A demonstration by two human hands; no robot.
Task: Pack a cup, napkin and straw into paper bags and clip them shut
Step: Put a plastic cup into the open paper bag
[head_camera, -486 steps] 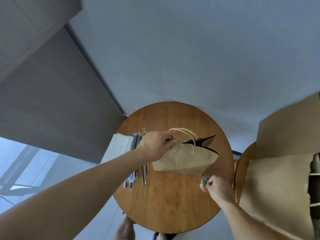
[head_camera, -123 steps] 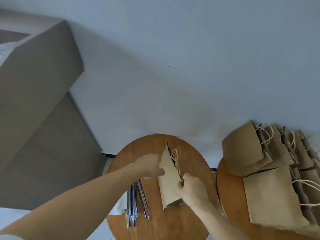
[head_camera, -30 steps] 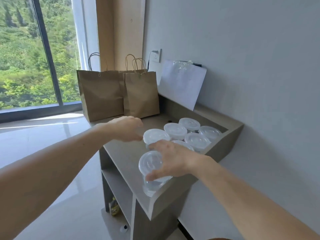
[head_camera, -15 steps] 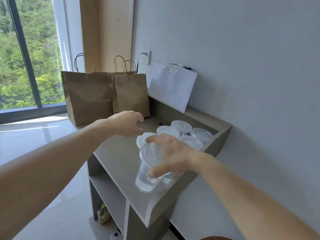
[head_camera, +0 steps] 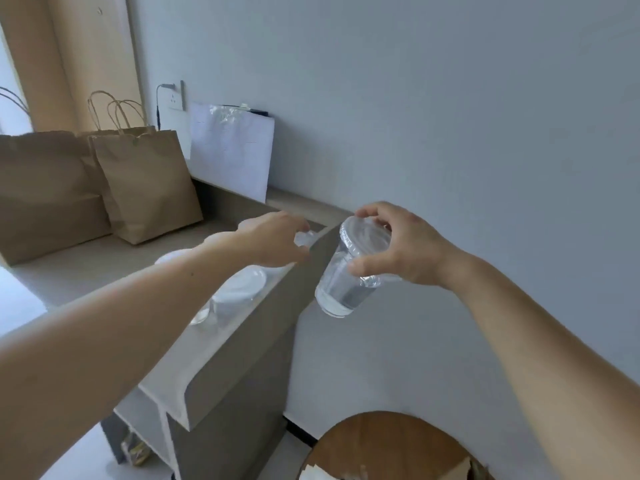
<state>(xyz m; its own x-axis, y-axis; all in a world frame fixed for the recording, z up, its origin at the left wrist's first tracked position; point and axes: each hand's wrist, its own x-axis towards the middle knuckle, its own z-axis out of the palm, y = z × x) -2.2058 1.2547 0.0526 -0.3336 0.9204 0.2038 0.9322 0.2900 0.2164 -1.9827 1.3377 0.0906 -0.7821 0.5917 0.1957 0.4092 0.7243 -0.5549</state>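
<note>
Right hand (head_camera: pixel 403 249) gripping lidded cup (head_camera: pixel 349 268), tilted, lid up-right, base down-left

Clear lidded cup (head_camera: pixel 349 268) — tilted, midair beside the shelf — water inside

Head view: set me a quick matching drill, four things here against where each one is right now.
Things:
1 lidded cup
2 paper bags
3 white sheet
4 round table

Places:
A leaning on the wall
B frame's lower right corner
C gripped by the right hand, off the cabinet
D upright on the cabinet top

Pairs: 1-C, 2-D, 3-A, 4-B.
</note>
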